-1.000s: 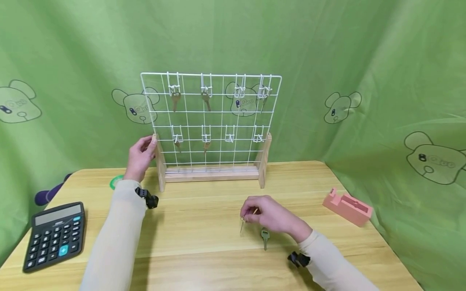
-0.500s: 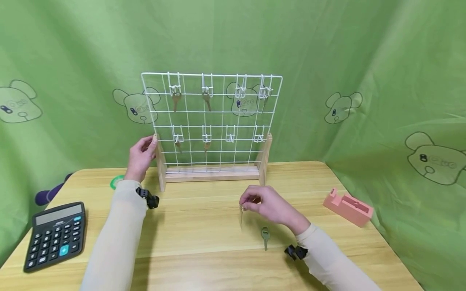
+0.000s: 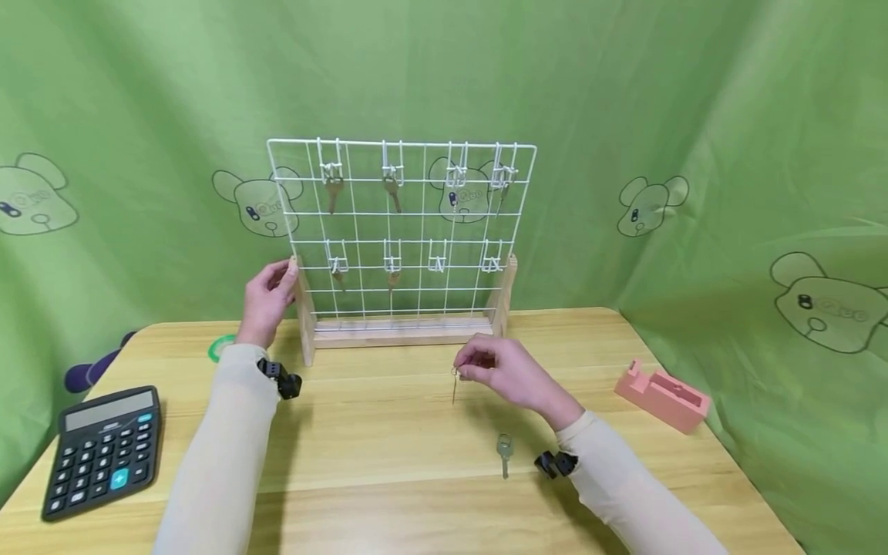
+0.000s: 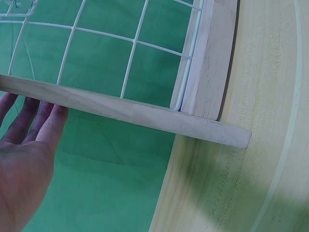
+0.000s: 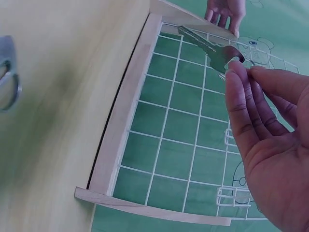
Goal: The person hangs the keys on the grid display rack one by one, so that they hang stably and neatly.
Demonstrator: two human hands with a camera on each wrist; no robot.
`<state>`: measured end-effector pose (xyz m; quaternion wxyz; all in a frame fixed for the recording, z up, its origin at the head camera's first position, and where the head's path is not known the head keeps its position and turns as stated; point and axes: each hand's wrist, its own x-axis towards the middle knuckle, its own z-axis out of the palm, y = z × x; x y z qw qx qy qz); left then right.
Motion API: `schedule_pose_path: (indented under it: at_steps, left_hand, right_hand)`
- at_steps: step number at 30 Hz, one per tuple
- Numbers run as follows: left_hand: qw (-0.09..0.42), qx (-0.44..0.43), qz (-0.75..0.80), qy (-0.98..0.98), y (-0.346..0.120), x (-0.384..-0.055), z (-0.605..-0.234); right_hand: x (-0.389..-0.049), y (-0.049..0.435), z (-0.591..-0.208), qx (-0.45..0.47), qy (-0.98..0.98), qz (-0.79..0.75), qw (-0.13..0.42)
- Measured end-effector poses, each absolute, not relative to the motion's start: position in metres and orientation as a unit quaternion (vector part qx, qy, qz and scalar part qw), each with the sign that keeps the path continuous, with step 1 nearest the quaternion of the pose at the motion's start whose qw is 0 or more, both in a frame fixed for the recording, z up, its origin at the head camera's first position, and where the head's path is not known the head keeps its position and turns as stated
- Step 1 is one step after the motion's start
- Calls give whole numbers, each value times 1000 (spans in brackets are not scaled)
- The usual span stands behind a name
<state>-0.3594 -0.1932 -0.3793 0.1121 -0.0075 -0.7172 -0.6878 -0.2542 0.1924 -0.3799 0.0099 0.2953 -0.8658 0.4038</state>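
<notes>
In the head view, a white wire grid rack [image 3: 405, 227] with wooden side posts stands at the back of the table, with keys [image 3: 334, 193] hanging from several of its hooks. My left hand [image 3: 267, 299] holds the rack's left post near its top; the left wrist view shows the fingers [image 4: 50, 128] reaching behind that post [image 4: 125, 111]. My right hand [image 3: 502, 370] pinches a metal key [image 5: 217, 52] by its head between thumb and fingers. The key's blade hangs down over the table, in front of the rack. Another key [image 3: 504, 455] lies on the table below the right hand.
A black calculator [image 3: 102, 451] lies at the left of the wooden table [image 3: 375, 493], with a green ring [image 3: 220, 348] behind it. A pink tape dispenser [image 3: 662, 395] sits on the right. Green curtain [image 3: 576, 92] hangs behind and at the sides.
My right hand has moved away from the front edge, towards the rack, carrying the pinched key. The left hand stays on the post, and the key on the table lies where it was.
</notes>
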Motion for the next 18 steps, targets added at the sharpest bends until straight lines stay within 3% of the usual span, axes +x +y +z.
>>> schedule_pose_path:
  at_steps: [18]
  left_hand:
    - [111, -7, -688, -717, -193, -358, -379]
  right_hand:
    - [-279, 179, -358, 283, -845, 447, 78]
